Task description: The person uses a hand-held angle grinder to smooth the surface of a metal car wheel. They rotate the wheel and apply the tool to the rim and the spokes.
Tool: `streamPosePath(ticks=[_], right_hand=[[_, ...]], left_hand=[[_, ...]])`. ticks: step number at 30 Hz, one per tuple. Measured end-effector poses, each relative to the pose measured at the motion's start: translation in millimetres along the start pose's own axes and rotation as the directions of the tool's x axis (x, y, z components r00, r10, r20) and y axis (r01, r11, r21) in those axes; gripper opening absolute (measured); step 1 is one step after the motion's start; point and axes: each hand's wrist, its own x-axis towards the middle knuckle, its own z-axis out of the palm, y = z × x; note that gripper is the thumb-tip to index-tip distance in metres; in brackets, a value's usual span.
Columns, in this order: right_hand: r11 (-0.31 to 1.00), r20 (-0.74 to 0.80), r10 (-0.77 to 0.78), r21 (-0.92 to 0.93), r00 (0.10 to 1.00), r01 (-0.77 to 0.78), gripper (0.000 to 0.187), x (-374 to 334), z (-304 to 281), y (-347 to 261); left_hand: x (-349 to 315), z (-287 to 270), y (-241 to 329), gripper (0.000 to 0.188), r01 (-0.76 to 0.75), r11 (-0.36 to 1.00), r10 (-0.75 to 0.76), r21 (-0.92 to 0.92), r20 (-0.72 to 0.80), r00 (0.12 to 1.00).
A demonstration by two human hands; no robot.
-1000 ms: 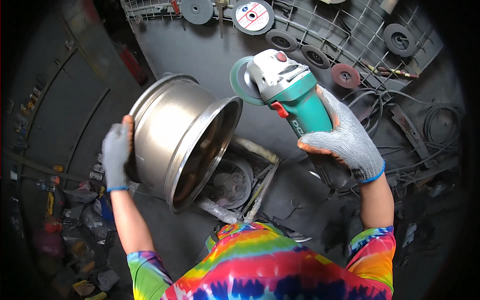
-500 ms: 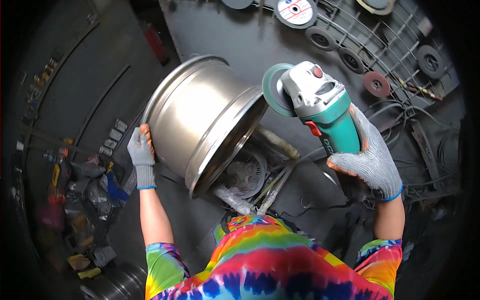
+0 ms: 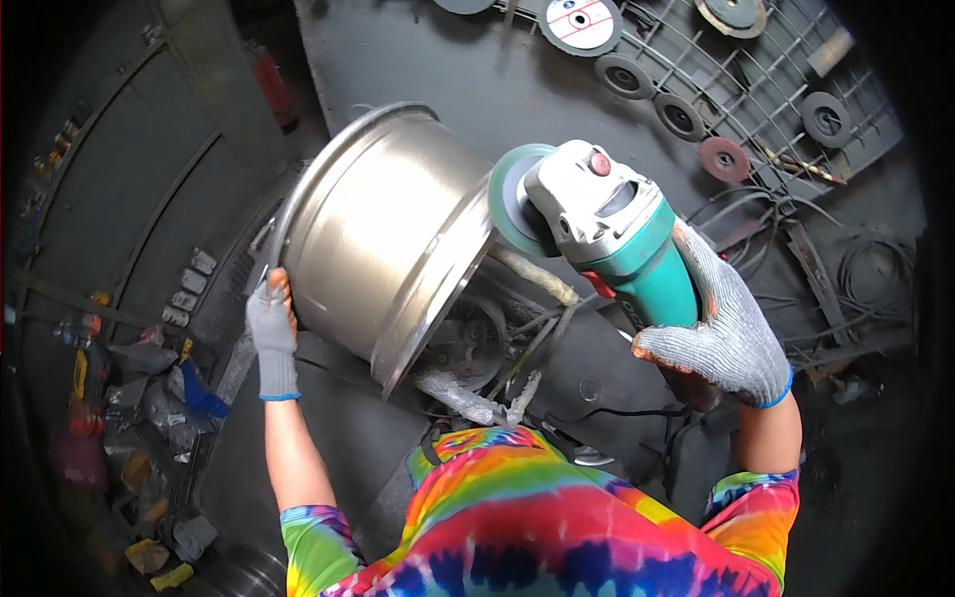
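A bare metal wheel rim [image 3: 373, 234], tilted on its side, fills the middle left. My left hand [image 3: 272, 323], in a grey knit glove with orange on the fingers, grips its left edge; some fingertips are hidden behind the lip. My right hand [image 3: 721, 323], gloved alike, is wrapped round the teal body of an angle grinder [image 3: 617, 229] with a silver head and red switch. The grinder's pale green disc [image 3: 509, 199] is right at the rim's right-hand edge; whether it touches I cannot tell.
Padded support bars [image 3: 532, 274] and a round slotted metal part [image 3: 468, 343] lie below the rim. A wire rack [image 3: 686, 65] at upper right carries several grinding discs. Cables [image 3: 766, 239] hang on the right. Mixed clutter [image 3: 149, 418] lies at lower left, near another rim [image 3: 244, 572].
The grinder has moved left and slightly down in my right hand, closer against the rim's edge. The whole view has shifted a little; my left hand keeps its hold.
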Motion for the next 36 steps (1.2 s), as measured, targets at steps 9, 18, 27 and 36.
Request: streamPosePath(ticks=[9,18,27,36], right_hand=[[0.99,0.029,0.123,0.06,0.992,-0.125,0.101,-18.0,-8.9,-16.3],[0.962,0.237,0.272,-0.079,0.933,-0.261,0.098,-7.8,-18.5,-30.4],[0.981,0.355,0.167,-0.153,0.92,-0.119,0.097,20.8,-18.3,-48.4],[0.976,0.474,0.144,-0.212,0.868,-0.046,0.097,37.2,-20.3,-52.9]], left_hand=[[-33.3,54.4,100.0,0.02,-0.26,0.828,0.291,0.497,0.014,0.956],[-210.6,190.1,94.6,0.068,0.476,0.797,-0.4,0.371,0.915,-0.043],[-252.9,305.9,-25.9,0.082,0.936,0.144,0.067,-0.322,0.946,0.316],[-249.7,309.3,34.2,0.065,0.92,0.193,-0.106,-0.342,0.925,0.366]])
